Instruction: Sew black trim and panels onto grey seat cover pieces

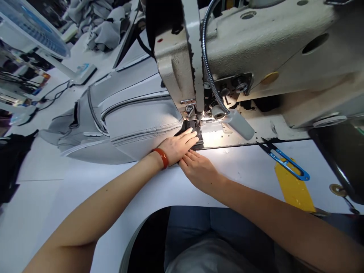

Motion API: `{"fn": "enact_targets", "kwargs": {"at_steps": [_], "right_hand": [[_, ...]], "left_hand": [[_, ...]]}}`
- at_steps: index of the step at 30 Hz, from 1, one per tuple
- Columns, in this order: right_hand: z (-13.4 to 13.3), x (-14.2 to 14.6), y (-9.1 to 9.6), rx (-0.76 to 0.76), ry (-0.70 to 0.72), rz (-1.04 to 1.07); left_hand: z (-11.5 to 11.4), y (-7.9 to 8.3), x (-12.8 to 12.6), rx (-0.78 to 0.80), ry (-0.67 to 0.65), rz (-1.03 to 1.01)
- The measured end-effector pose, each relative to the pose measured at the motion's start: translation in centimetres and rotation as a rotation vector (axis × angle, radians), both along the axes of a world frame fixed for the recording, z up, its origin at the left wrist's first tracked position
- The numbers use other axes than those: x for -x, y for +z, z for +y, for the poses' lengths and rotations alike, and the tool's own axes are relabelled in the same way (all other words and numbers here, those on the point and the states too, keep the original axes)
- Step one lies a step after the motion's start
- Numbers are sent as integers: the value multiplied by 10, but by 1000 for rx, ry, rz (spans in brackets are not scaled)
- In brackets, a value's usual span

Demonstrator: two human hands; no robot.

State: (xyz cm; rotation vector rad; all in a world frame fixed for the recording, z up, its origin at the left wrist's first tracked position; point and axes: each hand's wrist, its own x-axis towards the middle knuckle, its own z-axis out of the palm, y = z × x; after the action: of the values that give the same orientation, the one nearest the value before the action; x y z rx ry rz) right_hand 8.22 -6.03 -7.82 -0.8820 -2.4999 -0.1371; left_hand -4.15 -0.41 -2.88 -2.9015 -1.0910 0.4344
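Note:
My left hand (178, 146), with a red band (162, 157) at the wrist, lies flat with fingers stretched over the edge of a grey sewn bag piece (133, 121). Its fingertips press on a black fabric strip (195, 132) by the needle area of a sewing machine (178, 72). Close below, my right hand (199, 169) has its fingers together at the near edge of that strip, some of them partly hidden by the left hand. The grey piece, with seams and dark zipper lines, spreads left from the machine. A lamp lights the presser foot and metal plate (212, 138).
Blue thread snips (287, 161) lie on a yellow card (295, 185) to the right, near a dark flat object (341, 159). A fan (36, 28) stands at the upper left, with grey fabric pieces (105, 34) behind. Black cloth (14, 163) lies at the left.

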Motion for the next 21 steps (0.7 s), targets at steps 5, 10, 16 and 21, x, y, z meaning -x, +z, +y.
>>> {"fn": "enact_targets", "kwargs": {"at_steps": [5,10,16,21], "right_hand": [[0,0,-3,-53,-31,32],[5,3,-3,-53,-53,20],[-12,0,12,61,-70,-11],[-60,-101,29,146,-206,72]], "left_hand": [[1,1,-2,-24,-28,-27],[5,1,1,-4,-23,-36],[7,0,8,-55,-70,-90],[13,-17,13,-245,-156,-155]]}}
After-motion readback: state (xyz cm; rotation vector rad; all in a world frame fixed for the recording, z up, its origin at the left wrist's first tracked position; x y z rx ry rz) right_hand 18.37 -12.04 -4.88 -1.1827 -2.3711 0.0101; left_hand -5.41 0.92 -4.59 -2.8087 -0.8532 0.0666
